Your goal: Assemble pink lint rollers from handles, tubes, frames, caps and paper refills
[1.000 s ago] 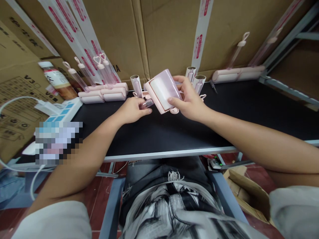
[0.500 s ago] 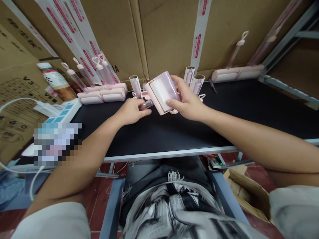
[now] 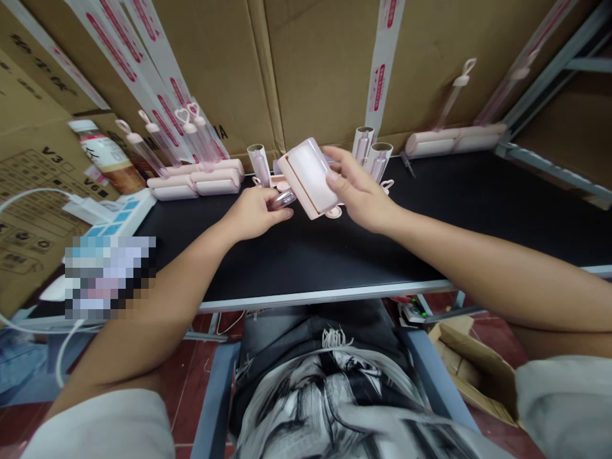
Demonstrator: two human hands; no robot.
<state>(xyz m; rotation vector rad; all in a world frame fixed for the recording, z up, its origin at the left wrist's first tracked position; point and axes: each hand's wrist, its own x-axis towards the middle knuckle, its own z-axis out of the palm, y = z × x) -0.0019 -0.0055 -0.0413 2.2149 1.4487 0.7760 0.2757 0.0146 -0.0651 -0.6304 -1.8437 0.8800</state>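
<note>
My left hand (image 3: 255,213) is closed around a clear tubular handle (image 3: 285,199), whose end comes up against the left side of a pink roller head (image 3: 310,178). Whether the two are joined, I cannot tell. The head is tilted and has a glossy white panel on top. On its right edge my right hand (image 3: 361,191) grips it between thumb and fingers. Behind the hands are upright open tubes: one white tube (image 3: 259,162) on the left, two tubes (image 3: 373,156) on the right. A pink loop-shaped piece (image 3: 333,211) lies just below the head.
Pink rollers with clear looped handles (image 3: 194,180) stand at the back left, and two more rollers (image 3: 456,140) at the back right. A bottle (image 3: 108,156), a power strip (image 3: 122,217) and a blurred phone (image 3: 112,274) are at left. Cardboard walls the black table (image 3: 287,261).
The pink head has turned slightly in my right hand, so the lilac area at its right has gone from view and the white panel shows wider. My left hand has hardly moved.
</note>
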